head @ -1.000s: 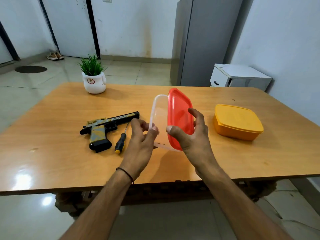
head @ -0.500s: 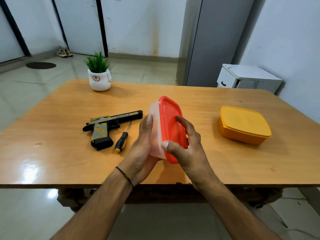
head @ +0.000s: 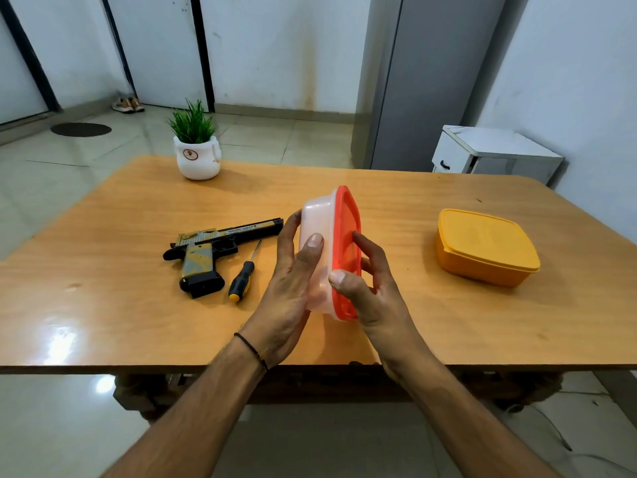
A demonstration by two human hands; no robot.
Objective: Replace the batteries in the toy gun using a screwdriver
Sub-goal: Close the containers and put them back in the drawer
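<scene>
Left hand (head: 289, 288) is wrapped round a clear box (head: 317, 219) held on edge; its red lid (head: 346, 219) is pinched by the right hand (head: 372, 294). Gun (head: 213, 243) and screwdriver (head: 241, 281) lie untouched at left. Pressure is best spread evenly round the rim, with the box held steady.

Forearms reach forward; left hand (head: 291, 291), right hand (head: 374, 300) face inward, fingers (head: 366, 242) clasping box (head: 317, 215) between.

screwdriver (head: 242, 279) right of toy gun (head: 210, 251)
</scene>
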